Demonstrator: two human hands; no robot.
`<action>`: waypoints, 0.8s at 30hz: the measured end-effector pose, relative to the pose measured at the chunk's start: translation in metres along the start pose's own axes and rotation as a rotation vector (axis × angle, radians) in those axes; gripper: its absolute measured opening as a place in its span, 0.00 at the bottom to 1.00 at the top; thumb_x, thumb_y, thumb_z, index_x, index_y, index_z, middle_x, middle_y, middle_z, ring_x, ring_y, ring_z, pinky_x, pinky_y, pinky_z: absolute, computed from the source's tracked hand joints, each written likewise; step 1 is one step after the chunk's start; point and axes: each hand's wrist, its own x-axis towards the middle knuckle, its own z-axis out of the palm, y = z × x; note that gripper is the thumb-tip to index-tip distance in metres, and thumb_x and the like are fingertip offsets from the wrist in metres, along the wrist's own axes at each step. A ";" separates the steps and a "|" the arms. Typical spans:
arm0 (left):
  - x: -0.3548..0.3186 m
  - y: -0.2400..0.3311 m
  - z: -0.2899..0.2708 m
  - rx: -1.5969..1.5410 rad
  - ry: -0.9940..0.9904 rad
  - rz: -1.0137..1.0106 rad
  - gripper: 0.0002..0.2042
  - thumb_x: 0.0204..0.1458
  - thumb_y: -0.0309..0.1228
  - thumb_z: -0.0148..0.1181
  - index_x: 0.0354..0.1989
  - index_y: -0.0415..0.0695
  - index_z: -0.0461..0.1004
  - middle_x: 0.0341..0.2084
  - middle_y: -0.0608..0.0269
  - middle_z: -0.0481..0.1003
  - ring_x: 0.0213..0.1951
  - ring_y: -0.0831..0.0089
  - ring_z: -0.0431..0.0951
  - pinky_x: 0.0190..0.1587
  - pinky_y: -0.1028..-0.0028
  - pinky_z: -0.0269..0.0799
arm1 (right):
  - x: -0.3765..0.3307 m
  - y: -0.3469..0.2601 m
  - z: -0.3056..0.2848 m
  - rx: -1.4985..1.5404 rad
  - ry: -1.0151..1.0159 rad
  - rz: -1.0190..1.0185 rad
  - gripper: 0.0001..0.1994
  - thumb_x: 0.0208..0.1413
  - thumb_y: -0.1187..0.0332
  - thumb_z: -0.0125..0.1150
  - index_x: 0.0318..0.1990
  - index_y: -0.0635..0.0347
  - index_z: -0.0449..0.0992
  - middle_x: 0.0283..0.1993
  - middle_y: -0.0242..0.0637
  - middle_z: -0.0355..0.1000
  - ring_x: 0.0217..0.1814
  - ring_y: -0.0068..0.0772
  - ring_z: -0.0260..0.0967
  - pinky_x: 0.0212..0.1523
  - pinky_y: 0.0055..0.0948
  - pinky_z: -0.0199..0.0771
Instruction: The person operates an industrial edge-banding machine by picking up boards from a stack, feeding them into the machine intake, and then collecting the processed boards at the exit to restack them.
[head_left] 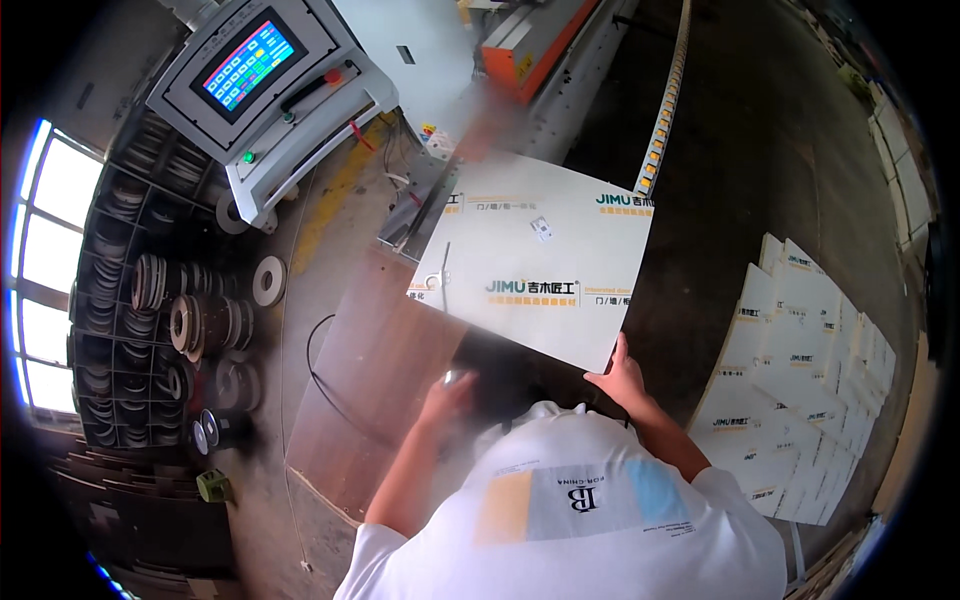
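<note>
A white rectangular panel board (540, 265) with green and orange printing and a small label lies level in front of me, its far left part at the machine's edge. My right hand (622, 378) grips its near right corner, the fingers along the side edge and the thumb at the near edge. My left hand (448, 397) is off the board, below its near left edge, curled and smeared by motion. A small shiny metal piece shows at its fingertips; I cannot make out what it is. Beneath that hand lies a brown wood-grain surface (375, 375).
A control console (315, 95) with a lit touchscreen stands at the far left, beside a machine with an orange cover (530, 50). A strip of yellow rollers (662, 120) runs away beyond the board. Stacked white boards (800, 370) lie at right; a rack of banding rolls (130, 270) stands left.
</note>
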 end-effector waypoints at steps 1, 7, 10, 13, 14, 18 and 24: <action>0.011 0.005 0.019 -0.054 -0.024 -0.026 0.14 0.64 0.38 0.59 0.51 0.43 0.75 0.30 0.67 0.75 0.31 0.75 0.75 0.32 0.73 0.70 | 0.002 -0.007 -0.001 -0.033 -0.021 0.004 0.53 0.42 0.61 0.78 0.70 0.65 0.45 0.50 0.59 0.75 0.51 0.60 0.75 0.49 0.44 0.77; 0.047 0.040 0.107 -0.276 -0.175 0.007 0.23 0.66 0.45 0.54 0.64 0.47 0.67 0.57 0.59 0.72 0.58 0.63 0.73 0.50 0.61 0.73 | 0.022 -0.033 0.018 -0.169 -0.031 -0.025 0.56 0.41 0.57 0.79 0.70 0.72 0.46 0.30 0.38 0.80 0.31 0.42 0.80 0.33 0.37 0.78; 0.061 0.048 0.113 -0.263 -0.122 -0.004 0.21 0.66 0.44 0.53 0.63 0.49 0.68 0.56 0.59 0.72 0.56 0.63 0.74 0.50 0.61 0.72 | 0.032 -0.046 0.030 -0.133 0.005 -0.029 0.56 0.40 0.57 0.79 0.70 0.75 0.48 0.28 0.37 0.78 0.28 0.41 0.78 0.31 0.37 0.76; 0.075 0.056 0.109 -0.266 -0.108 -0.018 0.20 0.66 0.44 0.52 0.62 0.49 0.69 0.53 0.59 0.74 0.54 0.63 0.74 0.51 0.61 0.72 | 0.040 -0.053 0.031 -0.106 0.049 -0.021 0.55 0.39 0.57 0.79 0.69 0.77 0.49 0.26 0.37 0.77 0.28 0.41 0.78 0.31 0.37 0.76; 0.078 0.060 0.107 -0.269 -0.132 -0.024 0.20 0.66 0.44 0.52 0.61 0.49 0.69 0.51 0.59 0.75 0.54 0.64 0.74 0.52 0.61 0.71 | 0.044 -0.056 0.032 -0.089 0.066 -0.013 0.55 0.39 0.57 0.79 0.69 0.77 0.49 0.26 0.37 0.77 0.28 0.40 0.78 0.31 0.36 0.76; 0.081 0.080 0.113 -0.217 -0.173 0.001 0.21 0.66 0.45 0.53 0.61 0.48 0.69 0.50 0.59 0.76 0.52 0.66 0.76 0.47 0.65 0.74 | 0.070 -0.046 0.021 -0.128 0.111 -0.040 0.56 0.39 0.57 0.79 0.70 0.77 0.48 0.27 0.37 0.77 0.29 0.39 0.78 0.32 0.35 0.77; 0.046 0.099 0.091 0.077 -0.147 0.045 0.22 0.66 0.47 0.53 0.61 0.47 0.70 0.39 0.62 0.79 0.40 0.72 0.81 0.34 0.75 0.74 | 0.123 -0.067 -0.036 0.019 0.059 0.059 0.42 0.39 0.64 0.80 0.61 0.61 0.61 0.36 0.41 0.81 0.41 0.45 0.81 0.44 0.37 0.79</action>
